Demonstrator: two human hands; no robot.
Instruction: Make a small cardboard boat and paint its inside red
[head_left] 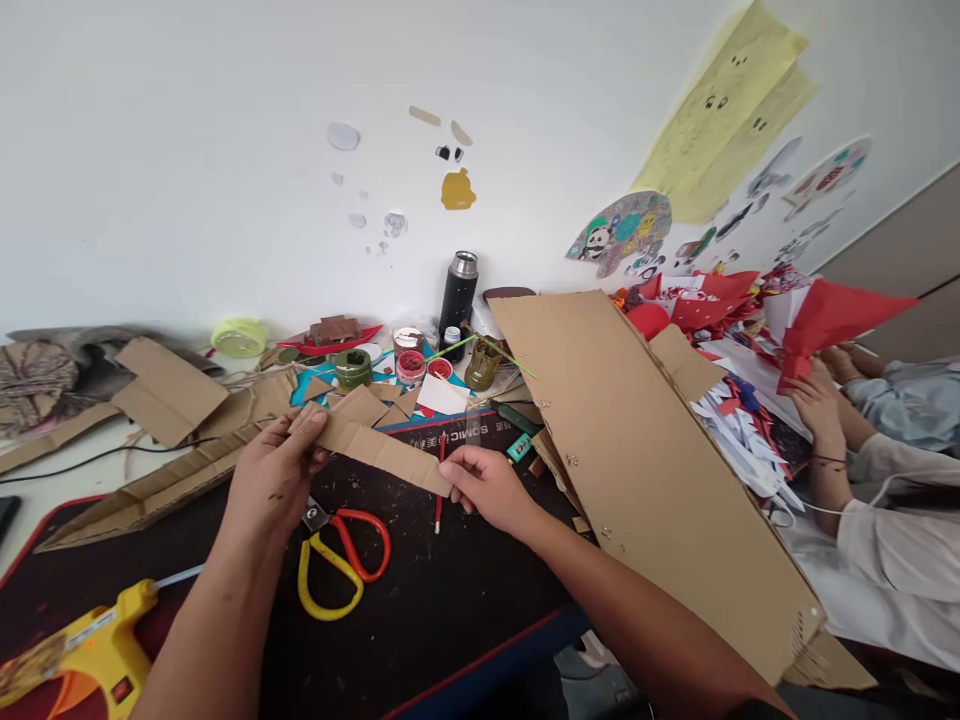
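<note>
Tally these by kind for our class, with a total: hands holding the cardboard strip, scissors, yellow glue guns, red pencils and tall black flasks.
Hands holding the cardboard strip: 2, the left hand and the right hand
Scissors: 1
Yellow glue gun: 1
Red pencil: 1
Tall black flask: 1
Total: 6

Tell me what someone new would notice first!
Probably the huge, flat brown cardboard sheet slanting down the right side. Next, maybe the scissors with red and yellow handles on the black mat, below the brown cardboard strip held by the left hand and right hand. Then the yellow glue gun, lower left.
</note>
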